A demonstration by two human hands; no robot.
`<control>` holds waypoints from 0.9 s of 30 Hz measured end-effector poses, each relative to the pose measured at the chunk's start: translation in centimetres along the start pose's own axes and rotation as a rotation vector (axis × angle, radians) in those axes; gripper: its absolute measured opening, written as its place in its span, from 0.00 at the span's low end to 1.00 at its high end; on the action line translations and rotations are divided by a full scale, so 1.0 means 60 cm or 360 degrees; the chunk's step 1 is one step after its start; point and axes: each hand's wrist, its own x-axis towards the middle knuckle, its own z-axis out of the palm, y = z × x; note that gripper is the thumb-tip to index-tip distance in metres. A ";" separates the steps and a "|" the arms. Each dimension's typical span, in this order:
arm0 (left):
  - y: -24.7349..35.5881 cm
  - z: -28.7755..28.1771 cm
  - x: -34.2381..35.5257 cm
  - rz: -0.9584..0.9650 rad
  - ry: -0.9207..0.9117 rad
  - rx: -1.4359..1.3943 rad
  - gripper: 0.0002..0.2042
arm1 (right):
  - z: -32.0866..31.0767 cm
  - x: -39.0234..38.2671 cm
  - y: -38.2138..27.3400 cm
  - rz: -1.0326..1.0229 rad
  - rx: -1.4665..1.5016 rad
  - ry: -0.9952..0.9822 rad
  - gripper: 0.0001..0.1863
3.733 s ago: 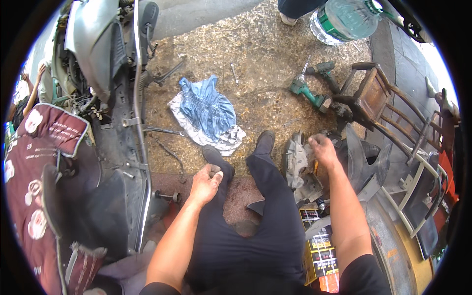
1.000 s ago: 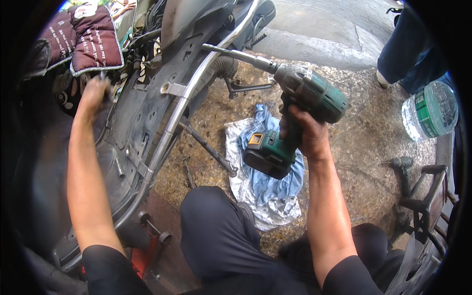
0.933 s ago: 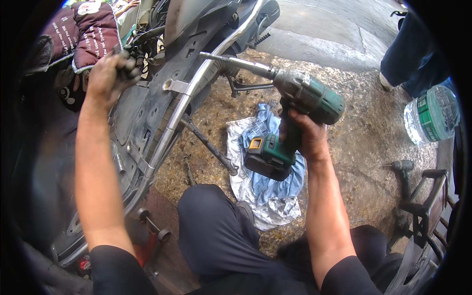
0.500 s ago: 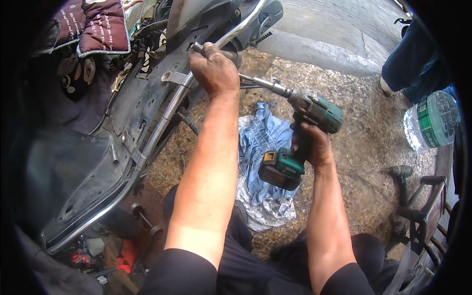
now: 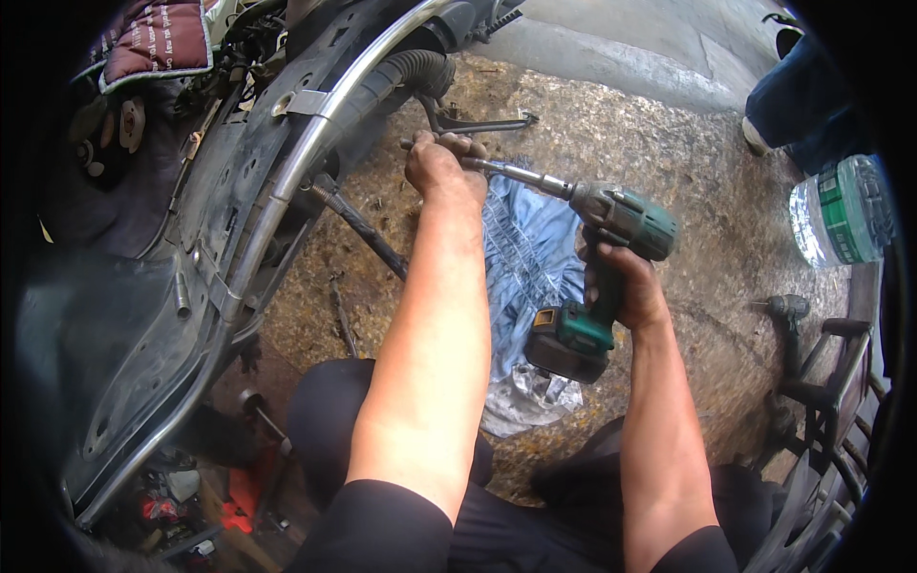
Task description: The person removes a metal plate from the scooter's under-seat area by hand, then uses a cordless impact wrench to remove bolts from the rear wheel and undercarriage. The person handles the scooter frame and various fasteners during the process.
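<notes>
My right hand (image 5: 635, 286) is wrapped around the grip of a green and black cordless impact wrench (image 5: 626, 220), its battery at the bottom. From the tool a long metal extension (image 5: 525, 176) points left to my left hand (image 5: 445, 167). That hand is closed at the extension's front end, around a small metal socket (image 5: 408, 144) that mostly hides in the fingers. Left of my hands stands a stripped scooter with a curved chrome rail (image 5: 287, 181) along its dark body panel (image 5: 205, 181).
Beneath the tool lies a blue cloth (image 5: 525, 248) on the stained ground. A second power drill (image 5: 788, 310) sits at right, near a black metal frame (image 5: 841, 372). A big clear water bottle (image 5: 841, 212) and a person's trouser leg (image 5: 798, 100) are beyond. Loose parts (image 5: 239, 497) lie lower left.
My left hand has come down off the scooter's rail to the front end of the extension. The impact wrench has shifted slightly right and down. The view has turned, moving the scooter leftward.
</notes>
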 end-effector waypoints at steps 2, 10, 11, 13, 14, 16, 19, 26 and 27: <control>0.002 -0.002 0.005 0.0109 0.0095 0.0062 0.11 | 0.010 0.007 0.009 -0.0032 -0.0040 0.0013 0.19; 0.035 -0.018 0.030 -0.0055 0.0119 -0.0034 0.12 | 0.069 0.024 0.037 -0.0054 -0.0029 -0.0101 0.15; 0.038 -0.018 0.035 -0.0004 0.0054 -0.0008 0.11 | 0.077 0.027 0.036 -0.0057 -0.0042 -0.0123 0.15; 0.045 -0.019 0.048 0.0070 -0.0042 0.0047 0.11 | 0.096 0.036 0.036 -0.0044 -0.0070 -0.0155 0.16; 0.057 -0.017 0.058 0.0034 -0.0033 -0.0008 0.10 | 0.105 0.040 0.036 -0.0089 -0.0102 -0.0180 0.15; 0.073 -0.013 0.074 0.0009 -0.0072 0.0027 0.12 | 0.123 0.048 0.034 -0.0114 -0.0168 -0.0167 0.14; 0.085 -0.014 0.087 0.0044 -0.0140 -0.0008 0.12 | 0.142 0.058 0.030 -0.0109 -0.0257 -0.0120 0.15; 0.086 -0.016 0.094 0.0077 -0.0137 0.0041 0.08 | 0.158 0.072 0.040 -0.0087 -0.0092 -0.0171 0.14; 0.088 -0.016 0.094 0.0061 -0.0172 0.0021 0.06 | 0.160 0.073 0.041 -0.0091 -0.0057 -0.0176 0.14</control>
